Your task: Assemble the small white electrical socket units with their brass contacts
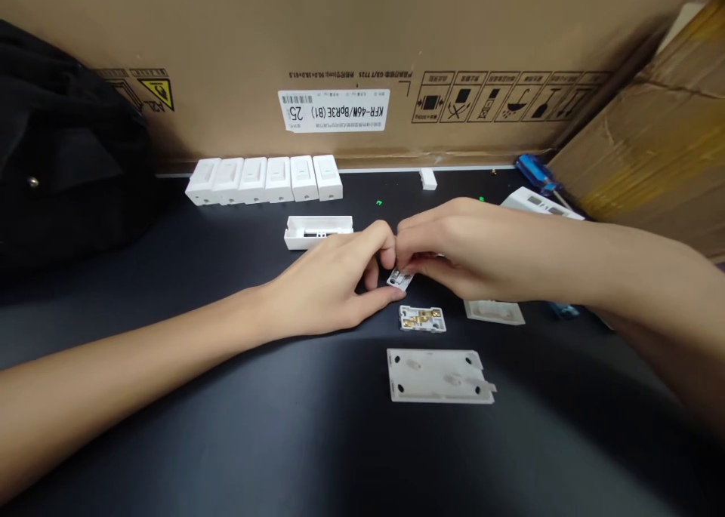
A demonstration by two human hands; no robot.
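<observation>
My left hand [345, 283] and my right hand [447, 241] meet at the middle of the black table. Between them is a small white plastic switch part [399, 278] with dark metal bits, partly hidden by fingers. The left thumb and curled fingers grip it from the left; the right fingertips pinch at its upper side. Just below lies a white switch base [422, 319] with brass contacts and screws. A larger whitish back plate [439, 376] with corner holes rests nearer to me. Behind my left hand stands an open white housing [317, 226].
Several white switches [266, 179] stand in a row before a large cardboard box [351, 41]. A blue-handled screwdriver [535, 171], white casings [535, 200], a shallow cover [495, 312] and a small white block [428, 179] lie about. A black bag [68, 147] sits left.
</observation>
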